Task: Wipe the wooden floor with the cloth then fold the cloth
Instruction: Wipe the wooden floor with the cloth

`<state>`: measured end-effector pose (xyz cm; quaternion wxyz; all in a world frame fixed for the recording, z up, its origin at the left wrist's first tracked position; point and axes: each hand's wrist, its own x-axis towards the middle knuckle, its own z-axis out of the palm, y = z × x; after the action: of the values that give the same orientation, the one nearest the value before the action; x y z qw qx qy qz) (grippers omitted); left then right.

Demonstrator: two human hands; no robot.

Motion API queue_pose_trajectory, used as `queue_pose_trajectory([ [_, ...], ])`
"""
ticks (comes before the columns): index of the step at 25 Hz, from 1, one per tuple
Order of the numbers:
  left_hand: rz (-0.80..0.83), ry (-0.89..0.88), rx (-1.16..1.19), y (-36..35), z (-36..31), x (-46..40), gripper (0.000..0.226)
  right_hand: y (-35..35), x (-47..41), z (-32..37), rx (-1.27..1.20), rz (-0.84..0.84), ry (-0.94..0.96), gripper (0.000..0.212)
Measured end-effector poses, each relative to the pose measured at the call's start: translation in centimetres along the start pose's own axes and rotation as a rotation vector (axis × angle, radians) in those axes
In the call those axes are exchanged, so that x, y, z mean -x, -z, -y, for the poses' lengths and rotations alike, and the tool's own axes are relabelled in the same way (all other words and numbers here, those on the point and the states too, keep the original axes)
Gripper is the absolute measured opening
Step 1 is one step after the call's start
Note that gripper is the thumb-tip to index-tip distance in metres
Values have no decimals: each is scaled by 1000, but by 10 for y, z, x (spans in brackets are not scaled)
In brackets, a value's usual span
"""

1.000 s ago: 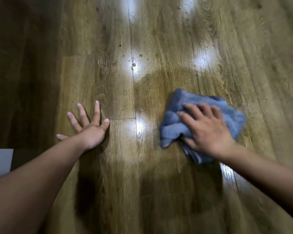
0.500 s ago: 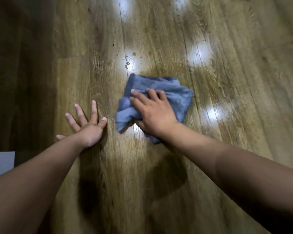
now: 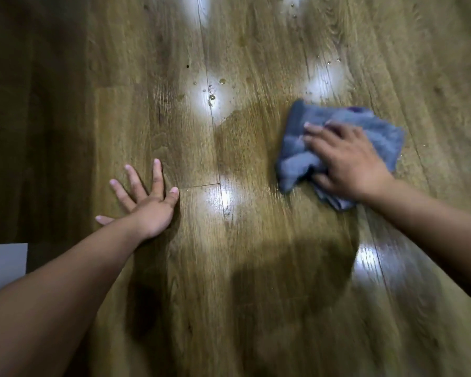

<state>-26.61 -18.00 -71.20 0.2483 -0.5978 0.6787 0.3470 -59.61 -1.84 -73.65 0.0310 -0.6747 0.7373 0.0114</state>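
A crumpled blue-grey cloth (image 3: 302,159) lies on the wooden floor (image 3: 245,289) at the right. My right hand (image 3: 348,164) presses down on it with fingers stretched over the fabric, and a fold bunches up beside the thumb. Part of the cloth is hidden under the palm. My left hand (image 3: 147,205) rests flat on the bare floor at the left, fingers spread, well apart from the cloth. A darker damp patch spreads over the boards between the two hands.
Small water droplets (image 3: 211,96) sit on the boards beyond the hands, more at the top right (image 3: 329,61). A pale flat object (image 3: 3,265) shows at the left edge. The far left of the floor is in dark shadow.
My right hand has swept the cloth from the middle, close to my left hand, back out to the right. My left hand has stayed planted in the same spot.
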Motion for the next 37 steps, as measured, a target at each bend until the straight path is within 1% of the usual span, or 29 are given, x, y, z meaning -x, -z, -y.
queue_pose_trajectory([
  [2, -4, 1, -2, 0, 0, 1, 63, 0, -39, 3, -29, -25, -237, 63],
  [3, -9, 1, -6, -1, 0, 0, 63, -1, -59, 13, -40, -46, -313, 59],
  [5, -13, 4, -7, -2, 0, 0, 63, 3, -97, 43, -68, -58, -389, 53],
  [6, -15, 3, -9, -2, 1, 0, 63, 6, -112, 59, -79, -48, -382, 53],
  [7, -18, 0, -13, -2, 1, -1, 63, 8, -121, 77, -86, -28, -341, 53],
  [9, -9, -8, -8, -1, 3, -2, 63, 6, -123, 114, -93, 21, -199, 58],
  [11, -2, -13, 2, 0, 4, -2, 63, 4, -99, 144, -77, 45, -39, 65],
  [13, -10, -13, 0, 0, 3, -2, 63, 1, -59, 158, -47, 55, 128, 68],
  [15, -14, -11, 7, 0, 2, 0, 63, -2, -22, 151, -17, 78, 281, 67],
  [18, -7, -16, 22, 1, 1, 3, 63, -2, 11, 117, -11, 84, 442, 65],
  [20, -9, -18, 21, 1, 1, 3, 63, -1, 15, 88, -24, 86, 500, 64],
  [21, -9, -19, 19, 2, 1, 3, 64, -1, 12, 73, -18, 82, 482, 64],
  [22, -9, -19, 19, 2, 0, 3, 64, -1, 6, 59, -20, 70, 412, 66],
  [23, -9, -18, 19, 2, 0, 3, 63, -1, -4, 47, -37, 57, 291, 69],
  [25, -4, -13, 21, 2, 0, 1, 63, -2, -26, 32, -84, 27, -31, 77],
  [27, -11, -17, 18, 0, 3, -3, 63, -5, -49, 29, -96, -29, -303, 75],
  [30, -20, -14, 14, -2, 6, -8, 64, 0, -90, 47, -169, -84, -542, 61],
  [31, -27, -10, 12, -4, 7, -10, 64, 5, -104, 60, -216, -100, -585, 58],
  [32, -37, -6, 8, -5, 8, -13, 64, 8, -116, 76, -260, -100, -588, 56],
  [33, -44, -1, 8, -7, 9, -14, 65, 10, -124, 95, -289, -84, -530, 56],
  [34, -52, 2, 10, -8, 9, -16, 65, 8, -126, 116, -289, -61, -408, 58],
  [36, -86, 14, 15, -12, 8, -19, 67, 0, -113, 156, -223, -27, -104, 61],
  [37, -109, 23, 9, -14, 7, -21, 69, -3, -102, 167, -187, -14, 6, 62],
])
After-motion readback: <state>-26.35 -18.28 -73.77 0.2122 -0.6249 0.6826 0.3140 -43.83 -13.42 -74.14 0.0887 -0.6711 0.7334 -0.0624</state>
